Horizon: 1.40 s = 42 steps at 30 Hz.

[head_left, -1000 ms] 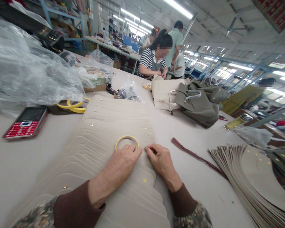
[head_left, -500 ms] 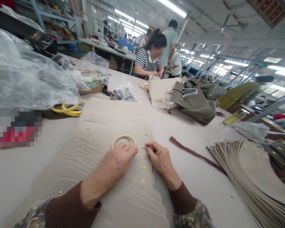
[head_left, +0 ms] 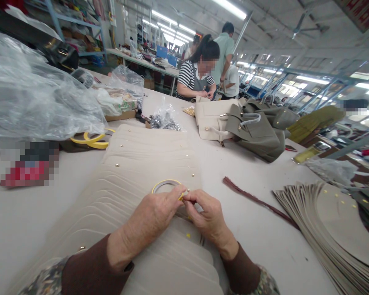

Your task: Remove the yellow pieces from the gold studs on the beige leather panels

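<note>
My left hand (head_left: pixel 160 209) is closed round the near side of a narrow roll of yellow-edged tape (head_left: pixel 162 181), held over a stack of beige panels (head_left: pixel 141 157). Thumb and forefinger of my right hand (head_left: pixel 207 209) pinch together at the tape's edge, touching my left fingertips. What lies between the right fingertips is mostly hidden. Small gold metal studs (head_left: pixel 117 165) dot the layered panels. Below my hands a yellow patch (head_left: pixel 188 235) shows on a panel.
Beige and grey-green handbags (head_left: pixel 258 135) lie beyond the stack. More yellow tape rolls (head_left: pixel 95 141) rest by clear plastic (head_left: pixel 43 94) on the left. To the right are a dark red strip (head_left: pixel 258 200) and fanned panels (head_left: pixel 326 229). A co-worker (head_left: pixel 197 73) sits across the table.
My hands have come together, with the left moving right and carrying the tape roll. The right fingers now meet the tape's edge. One yellow patch is covered from view.
</note>
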Each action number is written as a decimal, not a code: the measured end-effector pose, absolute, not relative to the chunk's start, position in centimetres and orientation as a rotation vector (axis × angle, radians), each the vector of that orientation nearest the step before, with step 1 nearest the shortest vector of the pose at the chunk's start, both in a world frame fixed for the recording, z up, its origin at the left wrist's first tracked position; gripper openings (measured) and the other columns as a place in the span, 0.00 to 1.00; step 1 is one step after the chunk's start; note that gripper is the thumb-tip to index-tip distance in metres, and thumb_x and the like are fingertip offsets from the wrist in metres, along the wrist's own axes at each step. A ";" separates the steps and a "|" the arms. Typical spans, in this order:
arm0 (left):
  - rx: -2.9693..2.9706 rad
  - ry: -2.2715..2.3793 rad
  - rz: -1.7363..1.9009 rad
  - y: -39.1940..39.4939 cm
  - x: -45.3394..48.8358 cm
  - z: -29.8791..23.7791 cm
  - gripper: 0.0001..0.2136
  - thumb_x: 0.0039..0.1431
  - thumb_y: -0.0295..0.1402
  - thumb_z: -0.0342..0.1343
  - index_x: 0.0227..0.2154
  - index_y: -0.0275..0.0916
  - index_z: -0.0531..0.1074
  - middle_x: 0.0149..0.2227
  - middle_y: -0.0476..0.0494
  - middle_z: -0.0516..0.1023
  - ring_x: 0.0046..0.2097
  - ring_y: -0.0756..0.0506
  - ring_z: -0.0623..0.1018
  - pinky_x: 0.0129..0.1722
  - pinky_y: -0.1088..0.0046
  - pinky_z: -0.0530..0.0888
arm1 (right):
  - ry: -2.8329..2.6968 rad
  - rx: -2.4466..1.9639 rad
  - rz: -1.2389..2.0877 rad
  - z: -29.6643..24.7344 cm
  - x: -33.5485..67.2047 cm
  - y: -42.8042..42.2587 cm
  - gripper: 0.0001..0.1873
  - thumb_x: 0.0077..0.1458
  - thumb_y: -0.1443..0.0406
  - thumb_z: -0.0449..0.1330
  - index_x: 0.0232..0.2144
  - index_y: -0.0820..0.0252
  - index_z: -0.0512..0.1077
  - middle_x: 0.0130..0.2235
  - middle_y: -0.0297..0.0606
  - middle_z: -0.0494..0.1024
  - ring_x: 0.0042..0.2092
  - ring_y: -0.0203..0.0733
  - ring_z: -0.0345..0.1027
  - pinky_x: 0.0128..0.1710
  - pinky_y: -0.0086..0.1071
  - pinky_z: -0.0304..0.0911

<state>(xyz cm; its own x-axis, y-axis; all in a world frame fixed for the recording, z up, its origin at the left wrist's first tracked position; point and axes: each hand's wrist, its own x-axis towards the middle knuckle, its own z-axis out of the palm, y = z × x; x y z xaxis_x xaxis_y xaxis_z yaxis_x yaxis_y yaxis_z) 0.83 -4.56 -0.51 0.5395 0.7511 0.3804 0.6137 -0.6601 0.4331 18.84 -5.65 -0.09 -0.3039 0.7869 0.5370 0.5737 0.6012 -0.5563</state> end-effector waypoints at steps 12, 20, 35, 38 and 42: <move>2.556 1.169 0.849 -4.5 1.3 -0.2 0.08 0.63 0.25 0.45 0.29 0.40 0.65 0.25 0.51 0.71 0.27 0.49 0.71 0.26 0.73 0.62 | -1.468 -1.462 0.920 0.1 17.5 -6.0 0.06 0.49 0.65 0.58 0.24 0.62 0.73 0.17 0.31 0.72 0.18 0.34 0.65 0.19 0.26 0.60; 2.608 1.231 0.670 -4.8 1.6 -0.1 0.08 0.66 0.26 0.44 0.33 0.40 0.66 0.30 0.49 0.73 0.33 0.47 0.71 0.33 0.71 0.65 | -1.257 -1.609 0.997 -1.3 20.0 -4.4 0.10 0.46 0.60 0.62 0.25 0.63 0.73 0.20 0.33 0.74 0.20 0.36 0.68 0.22 0.28 0.65; 2.583 1.230 0.285 -4.2 1.4 0.3 0.08 0.66 0.28 0.41 0.36 0.39 0.66 0.33 0.45 0.72 0.36 0.43 0.71 0.35 0.66 0.67 | -1.407 -1.564 0.931 -2.0 20.9 -4.2 0.10 0.51 0.60 0.60 0.29 0.63 0.75 0.23 0.35 0.76 0.24 0.37 0.69 0.27 0.29 0.66; 2.604 1.146 0.289 -4.4 1.4 0.5 0.08 0.66 0.27 0.41 0.37 0.39 0.65 0.35 0.45 0.73 0.37 0.43 0.72 0.36 0.66 0.67 | -1.281 -1.555 1.081 -1.6 21.1 -4.4 0.12 0.48 0.59 0.62 0.28 0.63 0.74 0.23 0.36 0.77 0.24 0.36 0.70 0.28 0.30 0.67; 2.687 1.174 0.231 -4.7 1.4 1.0 0.07 0.64 0.24 0.44 0.36 0.39 0.66 0.36 0.44 0.73 0.39 0.41 0.71 0.36 0.65 0.67 | -1.236 -1.575 1.257 -1.0 21.3 -5.2 0.13 0.44 0.58 0.65 0.27 0.64 0.74 0.21 0.35 0.76 0.23 0.36 0.70 0.27 0.30 0.68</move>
